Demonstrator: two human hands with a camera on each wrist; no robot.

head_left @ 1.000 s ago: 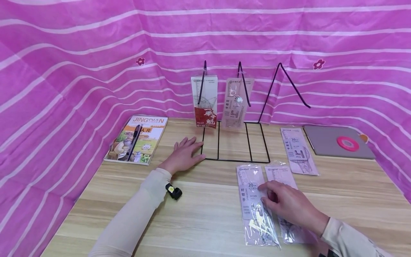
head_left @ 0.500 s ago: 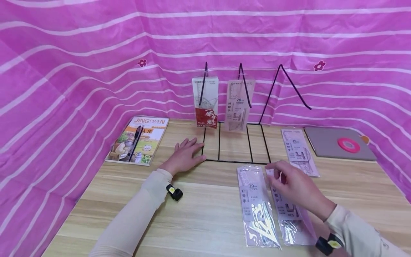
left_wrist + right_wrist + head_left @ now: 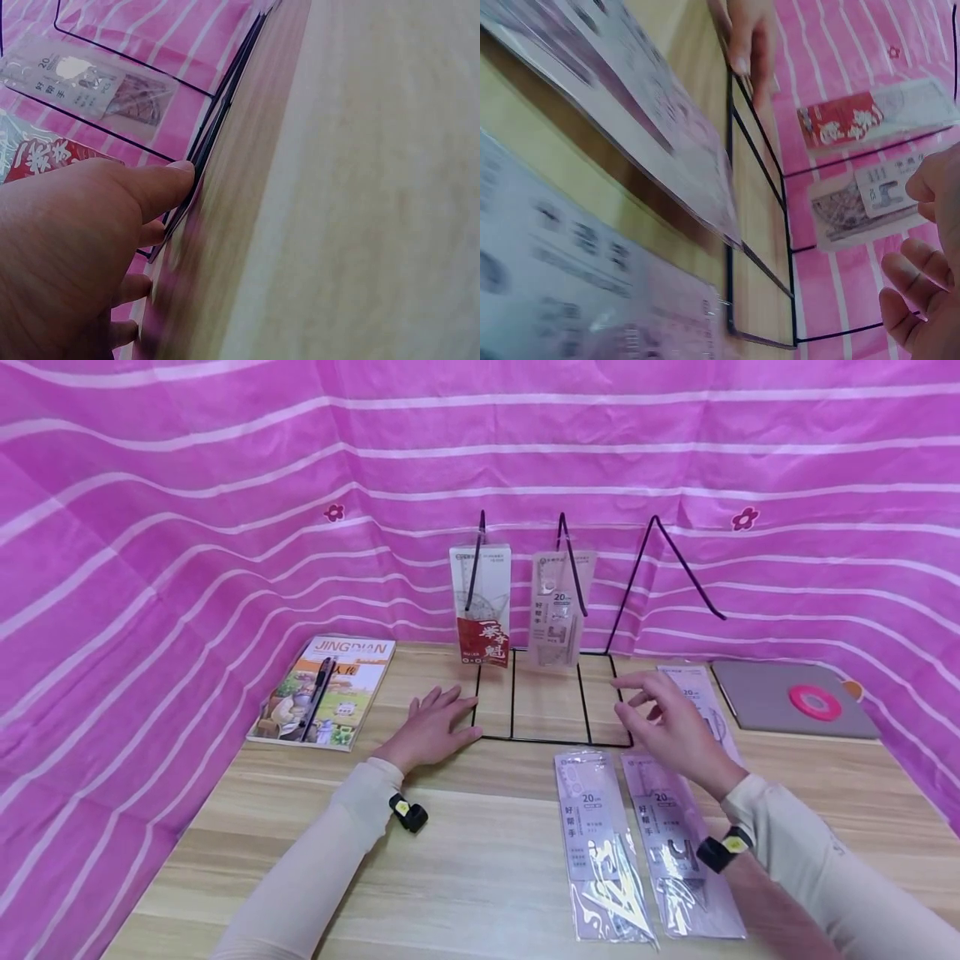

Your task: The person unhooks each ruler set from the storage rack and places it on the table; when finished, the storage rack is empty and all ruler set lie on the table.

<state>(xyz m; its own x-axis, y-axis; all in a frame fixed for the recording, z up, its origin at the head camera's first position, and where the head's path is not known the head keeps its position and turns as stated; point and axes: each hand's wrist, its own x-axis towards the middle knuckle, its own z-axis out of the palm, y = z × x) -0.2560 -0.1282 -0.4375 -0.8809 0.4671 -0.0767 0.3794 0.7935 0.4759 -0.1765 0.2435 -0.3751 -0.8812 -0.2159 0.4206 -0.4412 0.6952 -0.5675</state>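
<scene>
My left hand (image 3: 433,724) lies flat, fingers straight, on the pale wooden table (image 3: 480,860), its fingertips touching the left corner of the black wire display rack (image 3: 551,702) and gripping nothing. My right hand (image 3: 670,724) hovers loosely open and empty just right of the rack's base. Two clear plastic ruler-set packets (image 3: 600,847) lie flat just below its wrist, and a third (image 3: 697,693) lies partly behind its fingers.

A book (image 3: 324,691) with a pen (image 3: 318,683) on it — grey pad (image 3: 787,700), pink tape ring (image 3: 815,701)
</scene>
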